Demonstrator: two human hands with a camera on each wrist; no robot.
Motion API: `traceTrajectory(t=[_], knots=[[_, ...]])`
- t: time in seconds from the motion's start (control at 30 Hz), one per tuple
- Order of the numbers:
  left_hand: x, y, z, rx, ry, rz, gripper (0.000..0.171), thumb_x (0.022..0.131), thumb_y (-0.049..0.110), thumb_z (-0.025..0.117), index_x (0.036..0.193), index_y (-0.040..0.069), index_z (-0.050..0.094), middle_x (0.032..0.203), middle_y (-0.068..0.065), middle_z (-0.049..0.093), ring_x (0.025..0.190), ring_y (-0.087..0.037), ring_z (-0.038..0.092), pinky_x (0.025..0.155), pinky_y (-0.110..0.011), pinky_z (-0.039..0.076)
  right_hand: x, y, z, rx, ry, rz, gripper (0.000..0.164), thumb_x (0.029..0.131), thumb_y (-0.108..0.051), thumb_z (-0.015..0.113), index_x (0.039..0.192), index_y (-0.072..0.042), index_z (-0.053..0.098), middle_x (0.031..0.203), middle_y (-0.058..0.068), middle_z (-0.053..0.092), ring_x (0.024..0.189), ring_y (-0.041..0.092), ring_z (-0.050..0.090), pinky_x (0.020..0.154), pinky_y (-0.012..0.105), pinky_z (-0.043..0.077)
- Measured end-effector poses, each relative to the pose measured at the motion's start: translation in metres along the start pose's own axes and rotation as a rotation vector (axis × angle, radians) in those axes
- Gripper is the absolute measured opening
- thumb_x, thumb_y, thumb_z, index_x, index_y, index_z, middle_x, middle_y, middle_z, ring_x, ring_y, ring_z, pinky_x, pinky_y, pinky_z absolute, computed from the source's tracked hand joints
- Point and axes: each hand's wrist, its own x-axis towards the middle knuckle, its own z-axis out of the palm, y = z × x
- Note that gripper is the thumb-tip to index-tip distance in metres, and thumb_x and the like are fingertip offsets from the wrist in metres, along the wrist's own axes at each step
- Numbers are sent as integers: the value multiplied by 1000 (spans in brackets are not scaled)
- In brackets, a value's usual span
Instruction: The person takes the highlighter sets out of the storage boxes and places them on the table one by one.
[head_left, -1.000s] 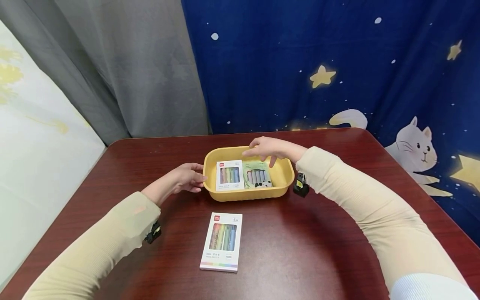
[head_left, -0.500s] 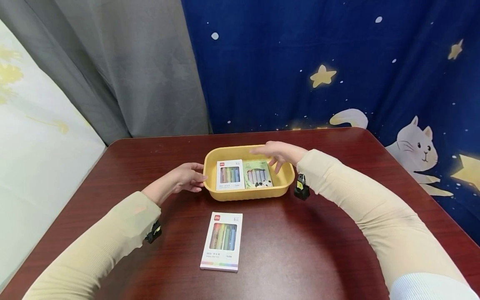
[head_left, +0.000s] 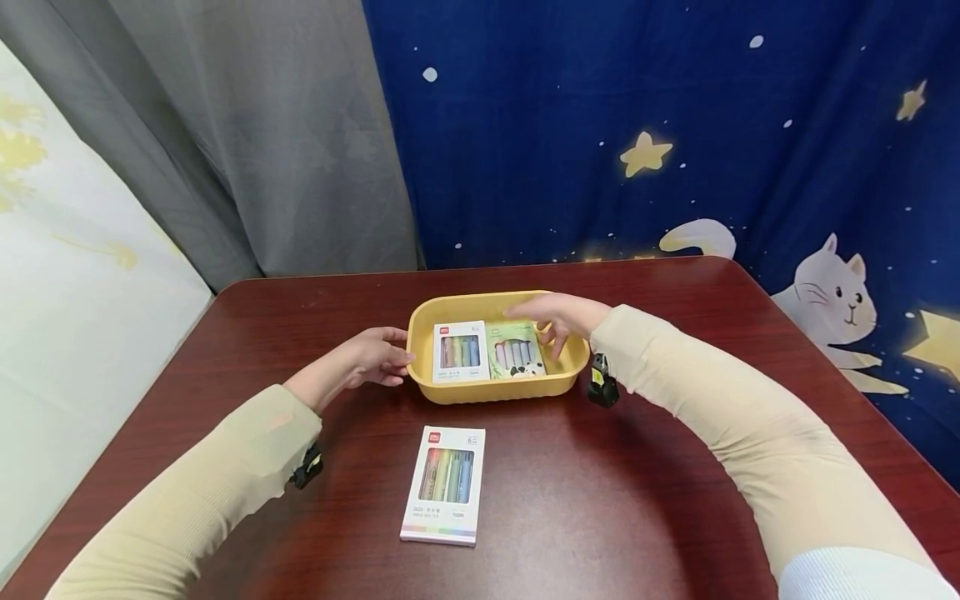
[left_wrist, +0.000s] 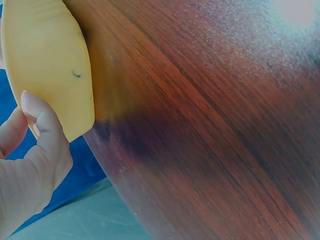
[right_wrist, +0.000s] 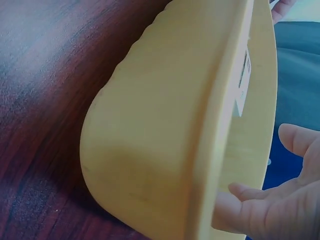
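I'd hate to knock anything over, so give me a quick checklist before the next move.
1. Left hand holding the yellow basket: ok, its fingers grip the left end.
2. Right hand clear of the basket: not ok, its fingers reach inside at the right end.
3. Right hand apart from the green panda box: cannot tell; the fingers are close beside it.
4. Both boxes in the basket face up: ok, the panda box and the small white box lie side by side.
5. Every box inside the basket: not ok, the larger-looking white box lies on the table.
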Motion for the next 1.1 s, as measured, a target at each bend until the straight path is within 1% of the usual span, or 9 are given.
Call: traceTrajectory(t=[0.13, 0.27, 0.5, 0.7, 0.83, 0.93, 1.0, 1.1], knots=[[1, 0, 0, 3, -3, -2, 57, 91, 4, 51, 140, -2, 22, 85, -7, 53, 64, -9, 54, 59, -22, 52, 2, 1, 1, 20, -21, 35, 70, 91, -43, 49, 145, -12, 16, 142, 26, 22, 111, 37, 39, 79, 58, 47], [1, -1, 0, 1, -5, -1, 57, 91, 3, 51, 140, -2, 22, 84, -7, 53, 64, -9, 55, 60, -22, 52, 4, 1, 2, 40, -32, 65, 68, 91, -42, 49, 144, -12, 17, 140, 23, 24, 106, 33, 38, 81, 57, 46], [1, -1, 0, -8, -7, 6, 57, 91, 2, 50, 140, -2, 21, 83, -6, 53, 64, -9, 55, 59, -22, 51, 5, 0, 6, 48, -30, 67, 67, 91, -42, 49, 143, -11, 19, 142, 24, 22, 114, 36, 36, 81, 57, 47], [1, -2, 0, -4, -14, 21, 57, 91, 2, 50, 140, -3, 21, 81, -5, 53, 63, -9, 55, 59, -22, 51, 5, 0, 8, -4, -32, 56, 63, 90, -43, 49, 141, -13, 26, 142, 20, 25, 113, 35, 36, 82, 54, 48], [0, -1, 1, -8, -12, 17, 57, 91, 2, 50, 140, -3, 22, 80, -5, 53, 62, -8, 54, 58, -22, 51, 4, -2, 10, -12, -33, 62, 64, 90, -43, 49, 142, -12, 26, 144, 17, 25, 122, 37, 31, 88, 58, 42], [0, 0, 1, -5, -7, 10, 57, 91, 3, 51, 140, -3, 22, 82, -5, 53, 62, -8, 55, 58, -21, 51, 2, -4, 11, -4, -46, 58, 66, 91, -43, 47, 144, -12, 22, 147, 15, 19, 128, 41, 25, 93, 63, 34], [0, 0, 1, -5, 0, 3, 57, 91, 3, 51, 140, -2, 23, 83, -6, 53, 62, -8, 55, 58, -21, 52, 0, -5, 12, -1, -61, 50, 65, 92, -42, 46, 145, -13, 21, 149, 15, 16, 130, 44, 23, 95, 65, 30], [1, 0, 1, -2, 1, 1, 57, 91, 3, 51, 140, -2, 23, 84, -6, 53, 62, -8, 55, 59, -21, 52, 0, -5, 12, 2, -85, 31, 63, 93, -41, 43, 145, -13, 21, 150, 14, 13, 128, 49, 25, 96, 65, 28]])
